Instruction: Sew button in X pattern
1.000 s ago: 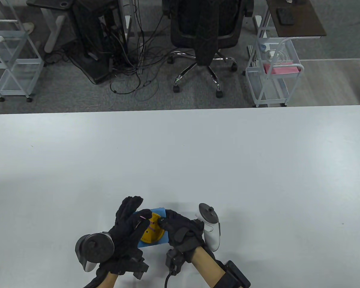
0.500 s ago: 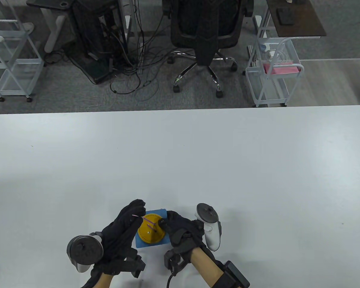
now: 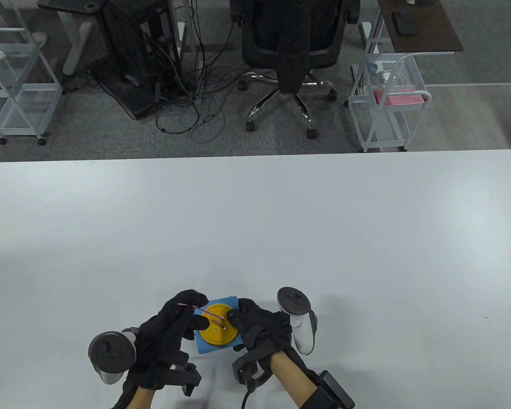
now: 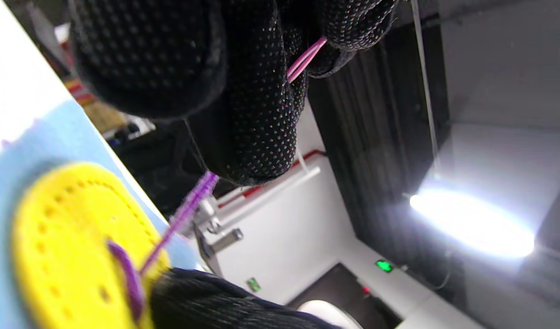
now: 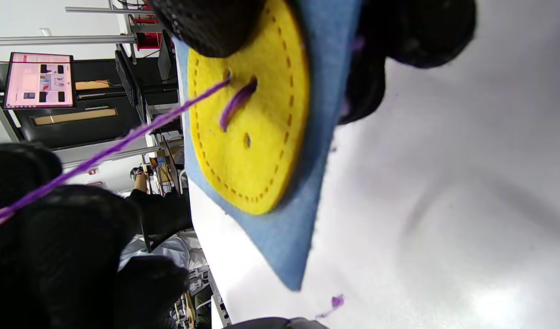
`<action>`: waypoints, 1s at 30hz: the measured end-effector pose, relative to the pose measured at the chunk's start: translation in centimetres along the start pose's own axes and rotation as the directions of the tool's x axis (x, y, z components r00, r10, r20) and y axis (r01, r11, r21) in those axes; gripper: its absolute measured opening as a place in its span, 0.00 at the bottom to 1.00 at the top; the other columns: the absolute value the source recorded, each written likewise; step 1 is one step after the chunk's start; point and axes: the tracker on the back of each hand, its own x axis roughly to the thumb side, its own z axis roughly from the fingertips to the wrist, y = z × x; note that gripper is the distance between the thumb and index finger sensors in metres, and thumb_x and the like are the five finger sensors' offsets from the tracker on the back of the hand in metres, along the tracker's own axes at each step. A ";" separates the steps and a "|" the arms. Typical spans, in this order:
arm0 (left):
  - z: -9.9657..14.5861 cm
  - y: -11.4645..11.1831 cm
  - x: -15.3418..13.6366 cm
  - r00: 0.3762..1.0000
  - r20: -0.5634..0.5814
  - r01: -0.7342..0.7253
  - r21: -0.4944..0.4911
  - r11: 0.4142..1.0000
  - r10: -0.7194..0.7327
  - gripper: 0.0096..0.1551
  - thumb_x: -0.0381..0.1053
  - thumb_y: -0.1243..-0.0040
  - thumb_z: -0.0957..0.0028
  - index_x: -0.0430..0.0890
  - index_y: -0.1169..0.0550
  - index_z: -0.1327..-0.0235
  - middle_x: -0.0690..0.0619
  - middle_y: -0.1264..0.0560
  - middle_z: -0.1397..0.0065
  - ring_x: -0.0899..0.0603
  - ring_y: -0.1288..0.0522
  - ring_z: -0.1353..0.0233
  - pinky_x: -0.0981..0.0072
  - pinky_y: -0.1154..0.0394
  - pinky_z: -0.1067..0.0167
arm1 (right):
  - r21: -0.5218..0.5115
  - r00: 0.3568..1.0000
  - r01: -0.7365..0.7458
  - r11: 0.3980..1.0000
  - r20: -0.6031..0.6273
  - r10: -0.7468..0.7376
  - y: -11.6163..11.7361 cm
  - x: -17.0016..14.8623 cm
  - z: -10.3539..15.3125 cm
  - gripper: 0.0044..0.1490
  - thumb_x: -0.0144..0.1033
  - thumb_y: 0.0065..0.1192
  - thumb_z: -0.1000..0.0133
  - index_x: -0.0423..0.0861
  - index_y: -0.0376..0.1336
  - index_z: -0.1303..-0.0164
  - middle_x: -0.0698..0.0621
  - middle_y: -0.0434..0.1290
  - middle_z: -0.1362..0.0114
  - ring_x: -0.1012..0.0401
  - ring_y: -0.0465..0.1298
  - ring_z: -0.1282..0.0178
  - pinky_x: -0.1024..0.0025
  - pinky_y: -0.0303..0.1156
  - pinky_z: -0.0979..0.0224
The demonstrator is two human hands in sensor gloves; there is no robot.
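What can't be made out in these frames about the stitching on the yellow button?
- Needle: the left hand pinches something pink; needle or thread loop, too small to tell in any view.
- Back of the blue felt: hidden in every view, so the stitches underneath are unseen.
- Fourth hole of the yellow button: covered by the right hand's fingertip in the right wrist view.
- Purple thread: blurred in the left wrist view; its tail is hidden.

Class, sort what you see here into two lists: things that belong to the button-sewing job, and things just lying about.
Belongs to the job:
yellow felt button
blue felt square
purple thread
pink needle, pinched by the left hand
right hand, holding the felt

Just lying about:
office chair
white carts
floor cables
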 end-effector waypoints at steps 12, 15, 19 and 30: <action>-0.1 0.9 0.1 0.999 0.033 -0.028 0.001 1.000 0.028 0.20 0.44 0.47 0.36 0.49 0.25 0.31 0.41 0.22 0.37 0.45 0.12 0.55 0.70 0.14 0.66 | -0.006 1.000 -0.019 1.000 0.009 0.019 0.1 0.1 0.0 0.28 0.33 0.54 0.39 0.44 0.55 0.28 0.40 0.67 0.35 0.53 0.80 0.55 0.54 0.74 0.45; -0.2 0.9 0.5 0.996 0.064 0.068 -0.032 0.997 -0.066 0.20 0.43 0.44 0.37 0.49 0.23 0.33 0.41 0.22 0.38 0.45 0.12 0.54 0.71 0.14 0.66 | -0.004 1.000 -0.017 1.000 0.012 0.017 0.1 0.1 0.0 0.28 0.33 0.54 0.39 0.44 0.55 0.28 0.40 0.67 0.35 0.53 0.80 0.55 0.54 0.74 0.45; -0.3 0.7 1.4 0.943 0.125 0.321 -0.087 0.943 -0.310 0.19 0.43 0.42 0.38 0.50 0.21 0.34 0.41 0.22 0.37 0.45 0.13 0.52 0.70 0.15 0.64 | -0.001 1.000 -0.015 1.000 0.015 0.015 0.1 0.1 0.0 0.28 0.33 0.54 0.39 0.44 0.55 0.28 0.40 0.67 0.35 0.53 0.80 0.55 0.54 0.74 0.45; 0.1 -1.9 2.3 0.653 0.278 0.752 -0.125 0.647 -0.705 0.19 0.42 0.42 0.39 0.49 0.20 0.36 0.42 0.26 0.33 0.41 0.18 0.44 0.62 0.16 0.55 | 0.003 1.000 -0.012 1.000 0.023 0.012 0.1 0.1 0.1 0.28 0.33 0.54 0.39 0.44 0.55 0.28 0.40 0.67 0.35 0.53 0.80 0.56 0.54 0.74 0.45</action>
